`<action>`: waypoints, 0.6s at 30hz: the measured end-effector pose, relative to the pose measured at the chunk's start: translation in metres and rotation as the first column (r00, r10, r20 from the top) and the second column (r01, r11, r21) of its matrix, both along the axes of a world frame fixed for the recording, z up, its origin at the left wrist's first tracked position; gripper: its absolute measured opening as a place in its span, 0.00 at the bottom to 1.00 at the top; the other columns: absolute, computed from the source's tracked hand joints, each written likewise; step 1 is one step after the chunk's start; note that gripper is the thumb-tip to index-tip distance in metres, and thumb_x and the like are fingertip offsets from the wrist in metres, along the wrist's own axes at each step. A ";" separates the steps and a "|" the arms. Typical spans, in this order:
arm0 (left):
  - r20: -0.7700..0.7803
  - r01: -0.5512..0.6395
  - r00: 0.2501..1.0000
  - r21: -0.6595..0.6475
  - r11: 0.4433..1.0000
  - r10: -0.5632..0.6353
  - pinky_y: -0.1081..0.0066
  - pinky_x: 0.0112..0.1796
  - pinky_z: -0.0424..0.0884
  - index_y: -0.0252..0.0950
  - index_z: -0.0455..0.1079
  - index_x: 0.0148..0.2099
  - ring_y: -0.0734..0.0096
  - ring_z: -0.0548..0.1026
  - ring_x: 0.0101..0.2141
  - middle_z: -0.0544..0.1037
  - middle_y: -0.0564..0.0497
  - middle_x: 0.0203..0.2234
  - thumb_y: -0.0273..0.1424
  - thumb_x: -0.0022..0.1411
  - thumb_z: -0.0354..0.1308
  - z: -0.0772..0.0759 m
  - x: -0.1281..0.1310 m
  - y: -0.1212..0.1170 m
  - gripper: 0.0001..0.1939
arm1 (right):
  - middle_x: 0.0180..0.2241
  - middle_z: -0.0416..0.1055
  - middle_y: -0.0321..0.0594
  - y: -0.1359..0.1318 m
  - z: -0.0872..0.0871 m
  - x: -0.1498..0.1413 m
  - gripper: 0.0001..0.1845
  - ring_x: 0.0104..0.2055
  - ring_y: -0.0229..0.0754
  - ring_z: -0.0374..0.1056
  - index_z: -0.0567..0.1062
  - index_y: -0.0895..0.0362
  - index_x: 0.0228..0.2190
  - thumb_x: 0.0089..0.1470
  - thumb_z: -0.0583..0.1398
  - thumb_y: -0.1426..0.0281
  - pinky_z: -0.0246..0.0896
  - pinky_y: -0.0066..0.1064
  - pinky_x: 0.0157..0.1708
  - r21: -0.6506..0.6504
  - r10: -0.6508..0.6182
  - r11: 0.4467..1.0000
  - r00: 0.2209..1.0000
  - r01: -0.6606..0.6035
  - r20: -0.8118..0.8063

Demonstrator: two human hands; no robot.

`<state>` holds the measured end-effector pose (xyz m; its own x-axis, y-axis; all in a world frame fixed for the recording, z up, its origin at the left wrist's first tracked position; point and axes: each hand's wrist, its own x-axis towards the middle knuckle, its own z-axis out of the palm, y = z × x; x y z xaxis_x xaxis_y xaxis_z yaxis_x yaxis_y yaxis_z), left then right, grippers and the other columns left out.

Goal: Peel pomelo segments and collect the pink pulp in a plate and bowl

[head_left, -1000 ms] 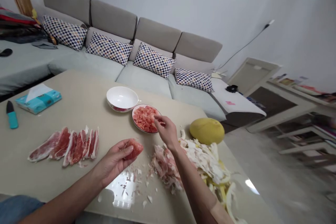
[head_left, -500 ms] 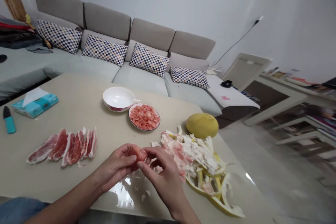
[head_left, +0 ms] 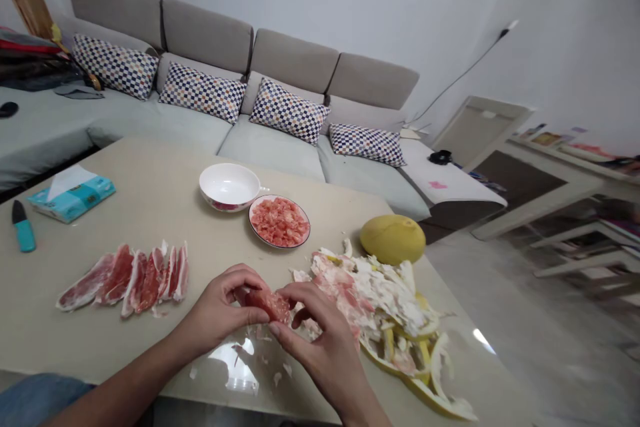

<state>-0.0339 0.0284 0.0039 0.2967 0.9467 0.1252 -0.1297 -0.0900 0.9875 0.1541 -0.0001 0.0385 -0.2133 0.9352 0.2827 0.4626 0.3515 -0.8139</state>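
My left hand [head_left: 220, 310] and my right hand [head_left: 320, 340] meet over the near edge of the table, both pinched on one red pomelo segment [head_left: 267, 303]. To their right lies a heap of white and yellow pomelo peel [head_left: 385, 300]. A row of unpeeled pomelo segments [head_left: 125, 277] lies to the left. Beyond the hands sits a small plate of red pomelo flesh [head_left: 280, 221], with a white bowl [head_left: 229, 185] behind it.
A whole yellow pomelo [head_left: 393, 239] rests at the table's right edge. At the far left are a teal tissue pack [head_left: 70, 195] and a teal-handled knife [head_left: 23, 227]. A grey sofa with checked cushions [head_left: 290, 110] runs behind the beige table [head_left: 150, 167].
My right hand came back from the plate of flesh to the segment in my left hand; both now grip it, a little nearer the table's near edge.
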 end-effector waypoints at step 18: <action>-0.143 0.039 0.988 -0.148 0.988 -0.061 0.69 0.39 0.68 0.36 0.73 0.37 0.66 0.74 0.36 0.77 0.51 0.32 0.28 0.50 0.66 0.012 0.003 -0.008 0.10 | 0.32 0.73 0.40 0.011 0.012 0.002 0.06 0.33 0.41 0.69 0.80 0.54 0.34 0.56 0.62 0.69 0.65 0.31 0.32 -0.071 0.131 0.990 0.986 -0.124 0.102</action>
<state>-0.0309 0.0205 0.0154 0.3493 0.9351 -0.0603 0.0171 0.0580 0.9982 0.1562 0.0106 0.0502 -0.3577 0.9138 0.1924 0.5023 0.3620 -0.7853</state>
